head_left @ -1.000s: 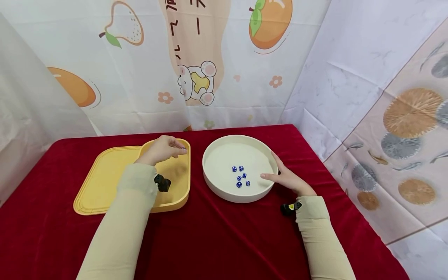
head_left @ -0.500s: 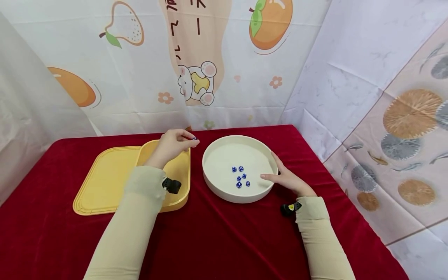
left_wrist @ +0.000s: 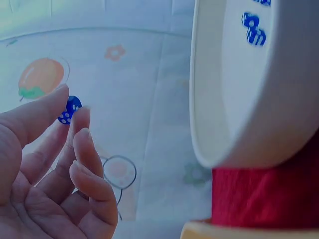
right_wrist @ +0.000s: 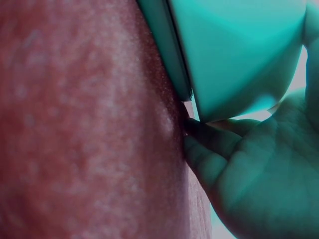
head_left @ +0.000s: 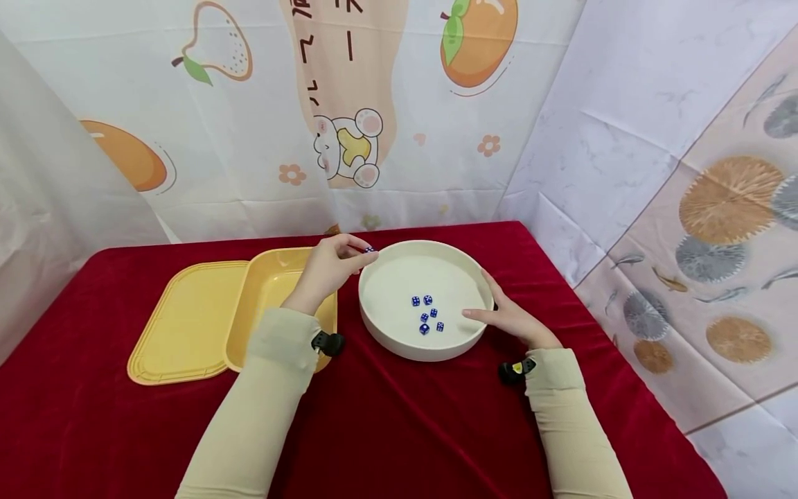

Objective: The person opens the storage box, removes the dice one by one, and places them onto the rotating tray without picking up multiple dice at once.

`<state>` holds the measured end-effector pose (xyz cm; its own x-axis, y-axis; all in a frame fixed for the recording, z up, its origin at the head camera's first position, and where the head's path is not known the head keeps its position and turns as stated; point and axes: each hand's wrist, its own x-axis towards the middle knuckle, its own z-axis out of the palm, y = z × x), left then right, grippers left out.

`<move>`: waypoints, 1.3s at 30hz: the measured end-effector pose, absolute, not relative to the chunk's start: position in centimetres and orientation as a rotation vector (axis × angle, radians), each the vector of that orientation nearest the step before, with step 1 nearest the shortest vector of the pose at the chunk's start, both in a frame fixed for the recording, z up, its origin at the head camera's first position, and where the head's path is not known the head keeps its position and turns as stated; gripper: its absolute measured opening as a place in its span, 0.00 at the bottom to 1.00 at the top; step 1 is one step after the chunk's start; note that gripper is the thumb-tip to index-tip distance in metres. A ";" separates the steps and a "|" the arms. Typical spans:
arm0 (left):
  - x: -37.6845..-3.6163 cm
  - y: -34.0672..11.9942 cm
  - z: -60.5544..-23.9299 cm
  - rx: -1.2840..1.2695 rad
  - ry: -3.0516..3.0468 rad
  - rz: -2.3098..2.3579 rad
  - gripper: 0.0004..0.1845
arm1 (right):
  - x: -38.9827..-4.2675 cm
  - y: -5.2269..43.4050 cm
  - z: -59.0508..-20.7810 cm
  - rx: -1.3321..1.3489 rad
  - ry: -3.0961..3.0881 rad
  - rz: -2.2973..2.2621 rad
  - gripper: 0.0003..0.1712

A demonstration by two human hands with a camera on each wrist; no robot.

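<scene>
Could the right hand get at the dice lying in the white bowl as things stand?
Probably yes. The right hand rests on the rim of the white bowl, which is open on top, and nothing covers the dice; the left hand is at the far rim.

My left hand (head_left: 330, 267) reaches far and right, thumb and forefinger pinched. My right hand (head_left: 508, 317) lies flat, fingers straight.

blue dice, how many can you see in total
6. Five lie clustered inside the white round tray. One blue die is pinched by the left hand.
</scene>
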<state>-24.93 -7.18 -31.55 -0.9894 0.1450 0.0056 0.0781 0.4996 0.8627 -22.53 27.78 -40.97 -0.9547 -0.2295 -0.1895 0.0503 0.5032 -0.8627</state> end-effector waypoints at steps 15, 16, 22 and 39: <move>-24.5 -3.7 -34.3 0.221 2.556 1.617 0.15 | -22.6 27.8 -40.9 -0.142 2.445 -1.459 0.62; -24.5 -3.5 -34.4 0.221 2.549 1.614 0.15 | -22.6 27.8 -41.0 -0.141 2.444 -1.460 0.62; -24.5 -2.3 -35.5 0.216 2.521 1.574 0.15 | -22.6 27.8 -41.0 -0.129 2.448 -1.456 0.63; -24.8 1.2 -38.3 0.272 2.443 1.532 0.14 | -22.9 27.8 -41.2 -0.140 2.471 -1.427 0.63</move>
<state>-24.78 1.17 -38.29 -0.9529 0.2840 -0.1068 0.0275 0.4315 0.9017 -22.87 27.80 -41.22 -0.9551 -0.2235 -0.1946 0.0569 0.5061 -0.8606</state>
